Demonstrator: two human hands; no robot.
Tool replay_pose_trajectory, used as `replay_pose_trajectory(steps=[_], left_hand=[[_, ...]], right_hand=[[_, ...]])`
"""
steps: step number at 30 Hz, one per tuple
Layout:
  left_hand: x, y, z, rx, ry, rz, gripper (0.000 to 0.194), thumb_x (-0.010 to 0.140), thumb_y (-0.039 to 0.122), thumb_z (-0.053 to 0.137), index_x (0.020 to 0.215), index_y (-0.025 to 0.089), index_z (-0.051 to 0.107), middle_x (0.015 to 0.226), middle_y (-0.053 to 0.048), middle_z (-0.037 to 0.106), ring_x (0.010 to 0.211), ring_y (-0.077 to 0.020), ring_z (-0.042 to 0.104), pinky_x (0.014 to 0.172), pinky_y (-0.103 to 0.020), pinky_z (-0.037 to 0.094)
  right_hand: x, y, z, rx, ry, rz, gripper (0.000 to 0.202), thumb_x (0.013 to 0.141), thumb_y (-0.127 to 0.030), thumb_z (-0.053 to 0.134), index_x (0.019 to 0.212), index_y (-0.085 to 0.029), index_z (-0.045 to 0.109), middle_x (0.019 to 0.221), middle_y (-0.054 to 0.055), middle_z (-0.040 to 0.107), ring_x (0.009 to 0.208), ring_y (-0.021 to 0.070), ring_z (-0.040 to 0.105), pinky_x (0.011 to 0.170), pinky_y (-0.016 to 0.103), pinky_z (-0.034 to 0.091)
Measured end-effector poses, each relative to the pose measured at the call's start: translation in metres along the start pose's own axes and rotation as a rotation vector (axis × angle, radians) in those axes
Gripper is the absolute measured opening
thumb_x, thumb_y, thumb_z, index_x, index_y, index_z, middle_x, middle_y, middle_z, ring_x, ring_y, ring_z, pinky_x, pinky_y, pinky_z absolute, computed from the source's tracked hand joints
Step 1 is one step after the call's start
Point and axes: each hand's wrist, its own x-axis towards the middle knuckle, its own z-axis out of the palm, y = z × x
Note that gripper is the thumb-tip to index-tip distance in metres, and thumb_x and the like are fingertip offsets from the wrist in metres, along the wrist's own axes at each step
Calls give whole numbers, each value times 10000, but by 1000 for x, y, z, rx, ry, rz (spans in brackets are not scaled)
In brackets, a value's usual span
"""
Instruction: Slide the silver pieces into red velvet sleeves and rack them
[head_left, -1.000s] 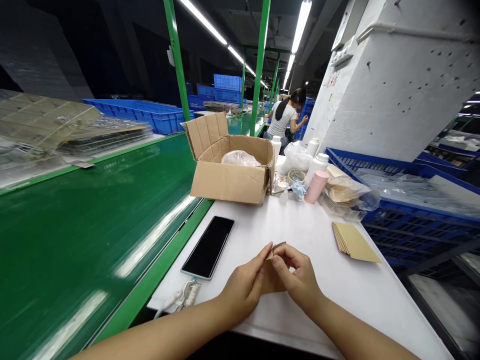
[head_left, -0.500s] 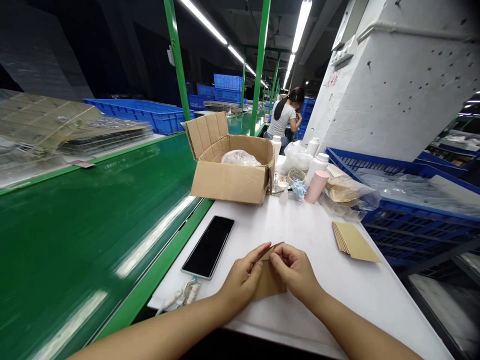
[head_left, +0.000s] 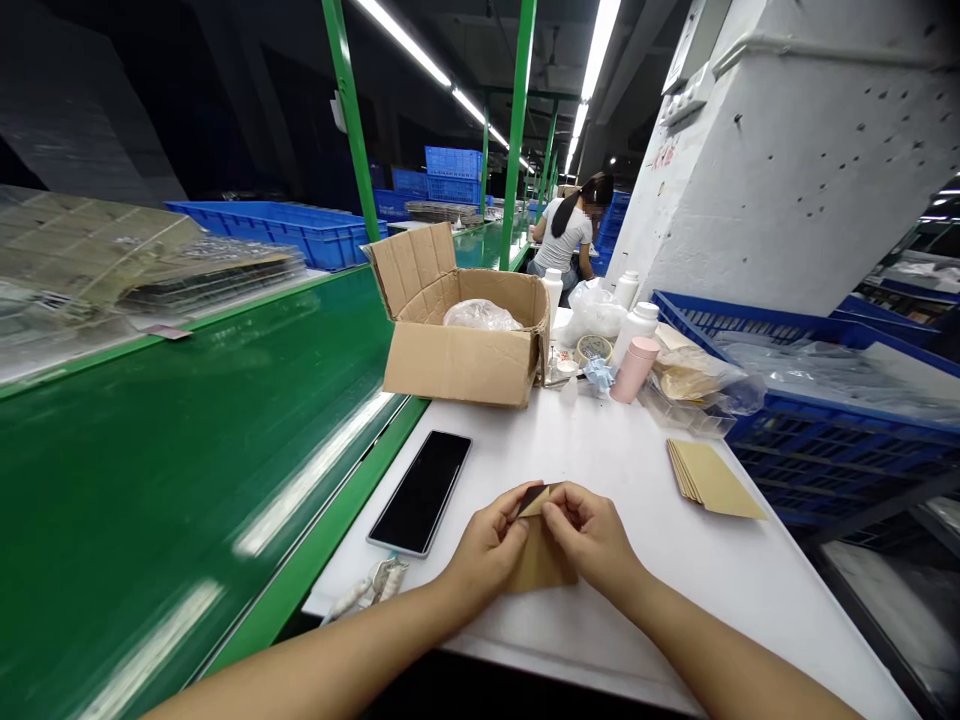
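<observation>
A small brown paper envelope is between my two hands near the front of the white table. My left hand pinches its upper left edge between thumb and fingers. On the other side, my right hand has thumb and fingers closed on the upper right edge. The top of the envelope is folded, and a dark patch shows at its upper left. A phone lies left of my hands. Several similar brown envelopes are fanned in a stack to the right.
Behind my hands is an open cardboard box holding clear plastic. A pink bottle, white bottles and a tape roll stand beside it. Left runs a green conveyor; right, a blue crate. Farther back sits a person.
My left fingers have drawn back a little, uncovering the dark patch at the envelope's top. The person in the background has lowered a raised arm and turned away.
</observation>
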Motion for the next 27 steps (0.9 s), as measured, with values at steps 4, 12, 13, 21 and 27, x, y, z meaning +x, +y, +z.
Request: replay_pose_trajectory(steps=[4,12,13,21,27], left_hand=[[1,2,2,17,-50,-22,387,858,288,433,1228,187,484,1207,-64,544,1086,-177,534,937,-289,443],[-1,7,4,73,-60,-27,371,863,333,425,1197,202,518,1116,-48,590,985,-155,562,876,-263,455],[-1,8,4,79,-63,-25,369,862,334,426,1193,201,519,1109,-48,592,978,-151,561,876,-262,453],[-1,10,3,-57,-24,-42,286,823,334,497,1056,169,520,1010,-35,567,905,-107,532,851,-220,427],[1,16,3,-114,101,-105,258,802,389,509,780,138,452,749,13,473,671,-58,449,631,-166,399]], right_hand=[[1,3,0,-4,-24,-16,173,828,-294,484,736,-165,553,637,0,533,560,107,438,515,217,342],[1,5,0,45,-53,2,193,826,-329,503,730,-167,544,625,-7,524,548,102,440,504,212,349],[1,5,0,52,-54,3,195,826,-333,504,733,-167,545,625,-7,524,548,102,440,504,212,349],[1,2,-1,32,-26,-16,208,836,-310,490,687,-166,509,603,-17,498,546,97,429,507,210,338],[1,1,-3,34,-22,-20,218,844,-300,477,670,-169,484,579,-23,488,534,95,434,500,206,337]])
